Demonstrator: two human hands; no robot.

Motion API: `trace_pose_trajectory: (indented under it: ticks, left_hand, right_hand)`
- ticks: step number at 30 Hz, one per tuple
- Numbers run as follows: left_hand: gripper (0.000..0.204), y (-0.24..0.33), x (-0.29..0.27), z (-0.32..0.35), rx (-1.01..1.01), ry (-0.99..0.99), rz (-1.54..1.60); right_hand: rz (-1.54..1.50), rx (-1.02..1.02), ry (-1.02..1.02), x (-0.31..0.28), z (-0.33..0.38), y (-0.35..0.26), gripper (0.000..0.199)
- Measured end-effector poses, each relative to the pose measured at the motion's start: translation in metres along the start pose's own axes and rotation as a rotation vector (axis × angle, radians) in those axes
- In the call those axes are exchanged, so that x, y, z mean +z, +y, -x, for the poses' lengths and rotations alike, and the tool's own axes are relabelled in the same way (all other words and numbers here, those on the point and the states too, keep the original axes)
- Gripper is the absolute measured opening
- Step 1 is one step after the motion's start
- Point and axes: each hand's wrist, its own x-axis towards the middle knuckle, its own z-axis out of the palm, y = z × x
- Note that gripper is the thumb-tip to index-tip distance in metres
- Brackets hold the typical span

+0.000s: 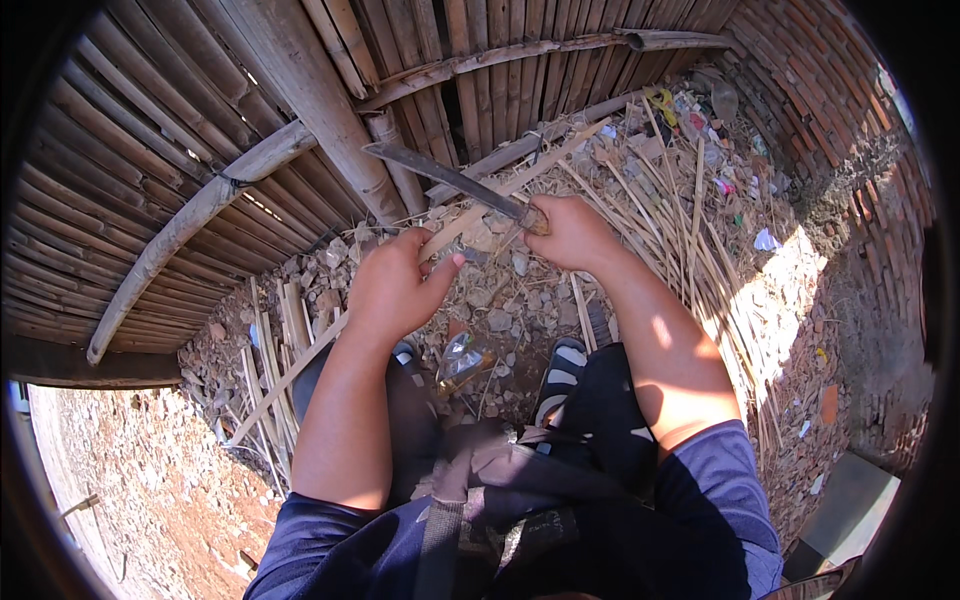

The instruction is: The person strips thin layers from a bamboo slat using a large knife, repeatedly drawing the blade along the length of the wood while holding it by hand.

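Observation:
My right hand [575, 232] is closed around the wooden handle of a machete [448, 178]. Its long, dark blade points away to the upper left and passes over a pale bamboo strip [292, 376]. That strip is gripped in my left hand [392, 285], its fingers curled round it and the thumb stretched to the right. One end of the strip reaches back past my left forearm, and the other runs far right beneath the blade. Whether the blade touches the strip, I cannot tell. Below my hands lies rubble with a clear plastic bag [462, 360].
Many split bamboo strips [690, 240] lie on the right, with more pieces [275, 365] at my left. A slatted bamboo wall [480, 80] with a thick pole [310, 90] stands ahead. A brick wall [840, 110] bounds the right, near scattered litter [725, 185].

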Motion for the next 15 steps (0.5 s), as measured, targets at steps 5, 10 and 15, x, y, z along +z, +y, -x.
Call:
trace_pose_trajectory:
  ticks: [5, 10, 15]
  left_hand:
    - [0.049, -0.0012, 0.0003, -0.0002, 0.01, 0.0, -0.008]
    - [0.049, -0.0022, 0.0012, -0.0003, 0.022, -0.005, -0.005]
    - [0.049, -0.0022, 0.0015, 0.0002, 0.031, 0.002, -0.011]
  right_hand:
    - [0.008, -0.072, 0.06, 0.0038, -0.0005, 0.005, 0.038]
    - [0.004, -0.061, 0.055, 0.0042, -0.0005, 0.0055, 0.04]
    - [-0.007, -0.063, 0.053, 0.0059, -0.0012, 0.0064, 0.04]
